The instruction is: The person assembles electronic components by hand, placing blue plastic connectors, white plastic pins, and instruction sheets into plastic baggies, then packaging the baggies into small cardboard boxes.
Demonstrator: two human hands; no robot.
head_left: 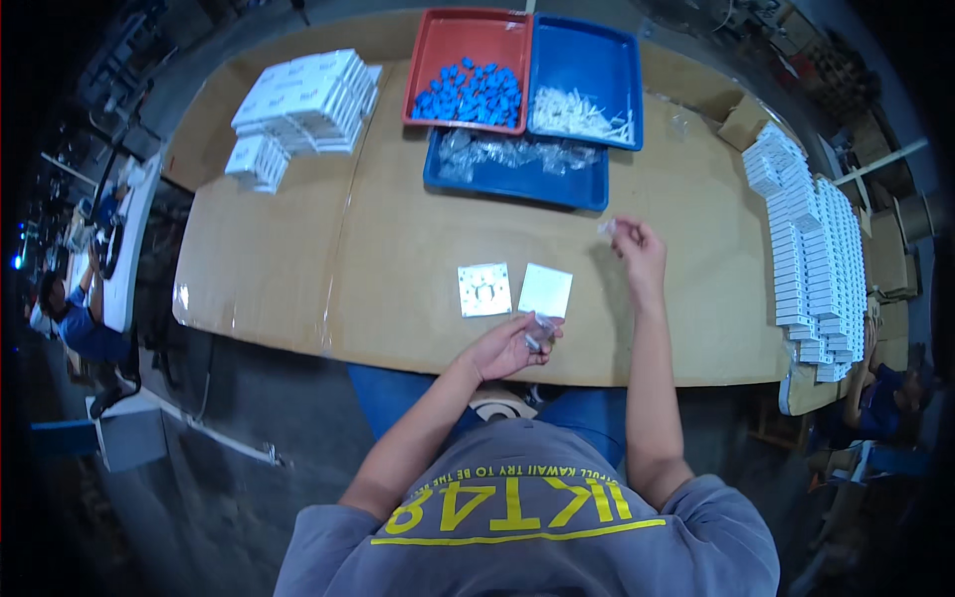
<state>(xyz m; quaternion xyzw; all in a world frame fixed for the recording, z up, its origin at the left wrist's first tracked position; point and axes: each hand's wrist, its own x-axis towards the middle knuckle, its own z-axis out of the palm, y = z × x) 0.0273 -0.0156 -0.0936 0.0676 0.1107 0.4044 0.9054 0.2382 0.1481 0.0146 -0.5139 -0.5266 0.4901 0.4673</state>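
My left hand is closed around a small clear plastic bag near the table's front edge; the bag's contents are too small to make out. Raised to the right, my right hand pinches a small whitish, partly see-through piece between thumb and fingertips. Just beyond my left hand lie two flat white squares side by side. The left square carries a printed or moulded pattern, while the right square looks plain. Between my right hand and the far trays there is a gap.
Farther back are a red tray of small blue parts, a blue tray of white pieces and another blue tray of clear bags. White boxes are piled at left and right. People sit at both sides.
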